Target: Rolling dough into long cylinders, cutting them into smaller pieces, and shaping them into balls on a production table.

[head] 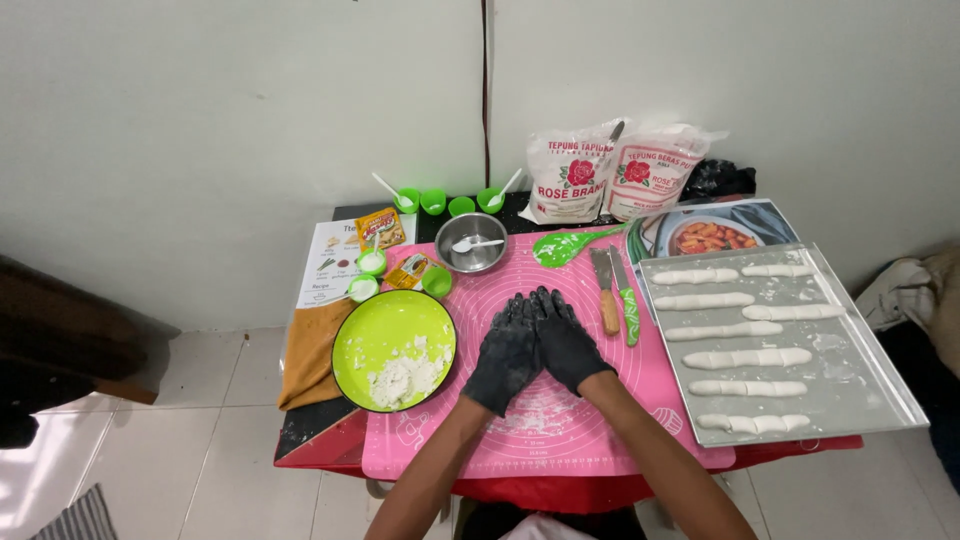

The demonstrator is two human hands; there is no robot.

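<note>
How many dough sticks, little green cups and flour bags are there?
Dough sticks on the metal tray: 9, the first
Little green cups: 7, the first
Flour bags: 2, the first
Total: 18

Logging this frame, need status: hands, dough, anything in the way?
Left hand and right hand, black-gloved, pressed side by side on pink mat. Dough under them hidden. Knife and scraper lie just right.
</note>
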